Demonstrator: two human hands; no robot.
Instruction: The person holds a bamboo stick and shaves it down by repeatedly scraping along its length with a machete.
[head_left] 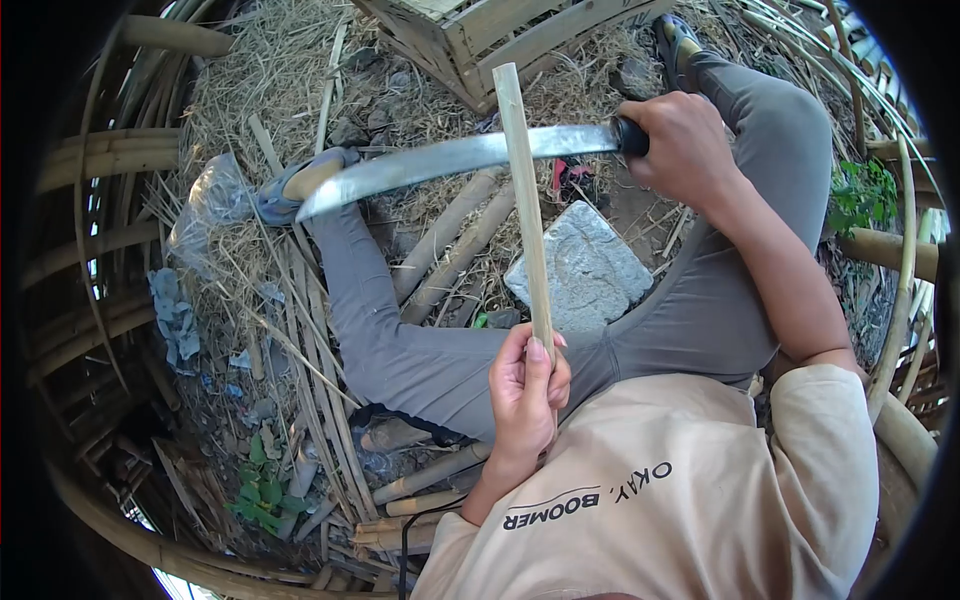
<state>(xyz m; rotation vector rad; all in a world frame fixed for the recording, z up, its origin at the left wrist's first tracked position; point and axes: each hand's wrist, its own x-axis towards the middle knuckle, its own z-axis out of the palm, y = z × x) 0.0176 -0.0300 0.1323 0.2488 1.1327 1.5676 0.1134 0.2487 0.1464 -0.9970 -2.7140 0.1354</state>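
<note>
My left hand (530, 390) is closed round the lower end of a flat bamboo strip (526, 190), which points up and slightly left, away from my body. In my right hand (680, 145) is the black handle of a machete (420, 165). Its long curved blade reaches left across the view and passes behind the strip, overlapping it below the strip's top end. The blade's tip lies over my shoe at the left. Below the blade, a pale stone block (582, 265) rests on the ground between my legs.
A wooden crate (470, 45) stands at the top. Bamboo poles (455, 240) and thin strips (315, 350) lie on straw-covered ground. A clear plastic bag (210, 210) and blue scraps (175, 315) are at the left. Bamboo framing (110, 160) curves around both sides.
</note>
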